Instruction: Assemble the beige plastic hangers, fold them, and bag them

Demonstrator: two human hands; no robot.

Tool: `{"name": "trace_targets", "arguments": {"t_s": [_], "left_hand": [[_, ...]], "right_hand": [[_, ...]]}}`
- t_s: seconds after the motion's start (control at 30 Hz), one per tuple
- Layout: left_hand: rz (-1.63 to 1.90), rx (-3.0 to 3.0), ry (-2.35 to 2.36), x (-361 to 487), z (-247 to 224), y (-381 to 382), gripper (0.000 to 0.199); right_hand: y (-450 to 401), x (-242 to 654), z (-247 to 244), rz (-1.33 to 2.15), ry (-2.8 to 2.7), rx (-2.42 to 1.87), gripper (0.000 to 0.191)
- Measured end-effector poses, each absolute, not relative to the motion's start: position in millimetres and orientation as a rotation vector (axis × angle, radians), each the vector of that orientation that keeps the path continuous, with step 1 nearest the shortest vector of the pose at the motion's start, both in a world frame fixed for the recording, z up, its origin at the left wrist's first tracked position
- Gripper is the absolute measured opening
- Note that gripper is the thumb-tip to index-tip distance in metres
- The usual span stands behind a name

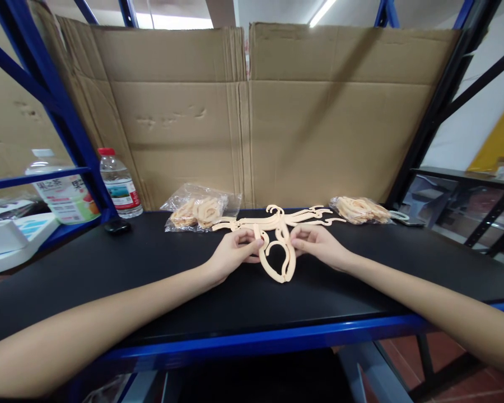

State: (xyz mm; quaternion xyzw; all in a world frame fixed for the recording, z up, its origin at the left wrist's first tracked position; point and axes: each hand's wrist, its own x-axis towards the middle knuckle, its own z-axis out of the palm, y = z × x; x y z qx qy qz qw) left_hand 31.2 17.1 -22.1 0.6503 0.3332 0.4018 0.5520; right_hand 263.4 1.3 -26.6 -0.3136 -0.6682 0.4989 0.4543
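Between my two hands is a cream plastic folding hanger (266, 268), its arms bent up into a loop and its hook curling inside. My left hand (236, 252) pinches the left arm between thumb and fingers. On the other side, my right hand (317, 244) grips the right arm the same way. Just behind, several unfolded cream hangers (260, 223) lie overlapping on the black tabletop (185, 296), hooks and arm ends pointing several ways. The fingertips behind the held hanger are partly hidden.
Clear bags of folded hangers lie at the back left (199, 211) and back right (359, 210). A red-capped water bottle (120, 184) and a black mouse (117, 226) are at the left. A cardboard wall (185, 123) closes the back; a blue edge rail (252, 340) runs in front.
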Motion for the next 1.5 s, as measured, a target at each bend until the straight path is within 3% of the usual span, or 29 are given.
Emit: {"name": "trace_targets", "arguments": {"t_s": [0.3, 0.63, 1.5], "left_hand": [[1.148, 1.532, 0.792, 30.8, -23.7, 18.1, 0.035], [1.049, 1.589, 0.739, 37.1, -18.2, 12.1, 0.034], [1.027, 1.578, 0.834, 36.3, -22.2, 18.3, 0.035]], "right_hand": [[-6.5, 263.5, -23.6, 1.377, -1.936, -0.664, 0.038], [-14.0, 258.6, -19.3, 1.416, -2.057, -0.522, 0.046], [-13.8, 259.7, -21.3, 1.002, -2.301, -0.64, 0.047]]}}
